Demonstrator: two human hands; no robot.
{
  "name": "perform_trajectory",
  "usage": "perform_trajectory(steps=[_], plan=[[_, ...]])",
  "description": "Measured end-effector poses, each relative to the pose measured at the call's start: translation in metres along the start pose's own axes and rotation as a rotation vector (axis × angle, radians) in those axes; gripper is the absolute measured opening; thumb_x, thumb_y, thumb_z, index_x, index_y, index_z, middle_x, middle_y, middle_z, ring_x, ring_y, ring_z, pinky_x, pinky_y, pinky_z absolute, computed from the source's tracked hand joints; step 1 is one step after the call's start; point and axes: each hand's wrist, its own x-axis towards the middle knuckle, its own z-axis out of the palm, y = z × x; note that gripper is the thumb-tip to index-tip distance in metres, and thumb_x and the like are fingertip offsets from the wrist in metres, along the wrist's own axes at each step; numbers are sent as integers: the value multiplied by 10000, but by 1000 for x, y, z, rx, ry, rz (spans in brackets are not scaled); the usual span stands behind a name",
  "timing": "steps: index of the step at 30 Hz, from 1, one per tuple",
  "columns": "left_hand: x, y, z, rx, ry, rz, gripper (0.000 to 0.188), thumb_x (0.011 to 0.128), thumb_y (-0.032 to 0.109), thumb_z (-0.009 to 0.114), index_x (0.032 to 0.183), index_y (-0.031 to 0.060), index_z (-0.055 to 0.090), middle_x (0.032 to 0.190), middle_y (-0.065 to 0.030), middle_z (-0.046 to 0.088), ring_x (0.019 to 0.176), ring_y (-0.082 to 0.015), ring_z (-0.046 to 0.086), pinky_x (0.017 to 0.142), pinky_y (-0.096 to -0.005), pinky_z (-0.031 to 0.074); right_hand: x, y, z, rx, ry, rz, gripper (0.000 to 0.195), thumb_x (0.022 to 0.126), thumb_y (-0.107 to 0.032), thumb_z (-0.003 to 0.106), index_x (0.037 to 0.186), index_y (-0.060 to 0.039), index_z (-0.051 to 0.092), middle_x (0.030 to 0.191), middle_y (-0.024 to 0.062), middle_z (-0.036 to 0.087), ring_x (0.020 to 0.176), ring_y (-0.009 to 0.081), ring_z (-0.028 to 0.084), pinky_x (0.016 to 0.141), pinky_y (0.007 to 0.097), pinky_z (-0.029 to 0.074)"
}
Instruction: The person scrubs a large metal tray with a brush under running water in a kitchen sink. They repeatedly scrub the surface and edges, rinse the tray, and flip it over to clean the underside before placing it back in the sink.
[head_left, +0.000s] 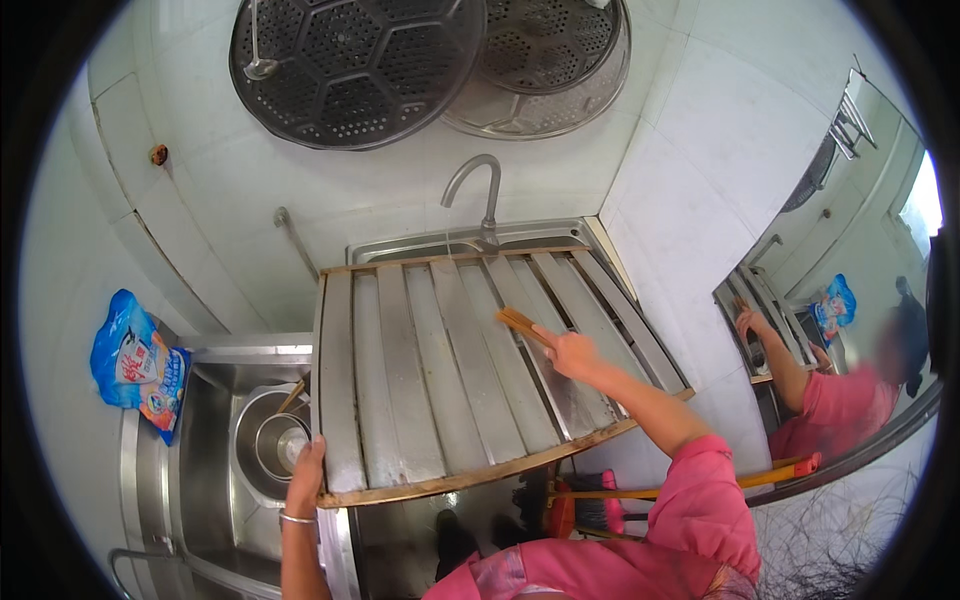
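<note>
A broad panel of metal slats in a wood-edged frame (405, 375) lies tilted across the sink area in front of me. My left hand (304, 474), with a bangle at its wrist, grips the panel's near left edge; the fingers underneath are hidden. In my right hand (577, 357) is a bamboo scrubbing brush (519, 324), its bristle end against the slats right of centre. The surface looks wet. From the gooseneck faucet (491, 191) a thin stream of water falls at the panel's far edge.
A steel sink (202, 480) on the left holds nested metal bowls (251, 427). A blue detergent bag (139, 360) stands on its rim. Perforated steamer trays (352, 75) and a ladle (261, 69) hang above. Brooms (592, 502) and a mirror (817, 330) are at right.
</note>
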Motion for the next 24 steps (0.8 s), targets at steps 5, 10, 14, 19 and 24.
perform_trajectory(steps=[5, 10, 14, 19, 24], plan=[[-3, -4, 5, -287, -58, -130, 729, 931, 471, 575, 1308, -141, 452, 1294, -167, 541, 1196, -225, 488, 1050, -311, 333, 64, -52, -17, -95, 147, -185, 481, 856, -156, 575, 1334, -197, 540, 827, 100, 668, 784, 293, 663, 639, 433, 512], [-19, 29, 16, -342, 64, -241, 761, 909, 425, 631, 1361, -137, 388, 1331, -176, 505, 1243, -231, 458, 1068, -309, 312, 152, -105, -25, -363, 78, -241, 305, 815, -118, 602, 1103, -108, 703, 860, 116, 704, 789, 280, 697, 634, 414, 545], [-20, 34, 21, -406, 23, -253, 749, 927, 398, 615, 1381, -139, 357, 1349, -182, 493, 1255, -221, 451, 1066, -299, 312, 211, -119, -12, -584, -26, -174, 218, 814, -160, 628, 977, -83, 750, 958, 106, 725, 854, 277, 709, 683, 426, 575], [-19, 36, 19, -412, 44, -256, 834, 911, 403, 633, 1403, -171, 279, 1412, -223, 426, 1294, -244, 420, 1093, -316, 295, 236, -162, -8, -676, -147, -140, 216, 814, -186, 645, 968, -71, 744, 1000, 98, 721, 904, 270, 704, 694, 445, 575], [-23, 36, 20, -442, 93, -263, 751, 937, 356, 616, 1386, -163, 311, 1362, -200, 466, 1250, -218, 447, 1062, -302, 322, 223, -166, 14, -530, -11, -296, 164, 815, -170, 636, 906, -76, 735, 972, 100, 722, 898, 258, 708, 674, 368, 559]])
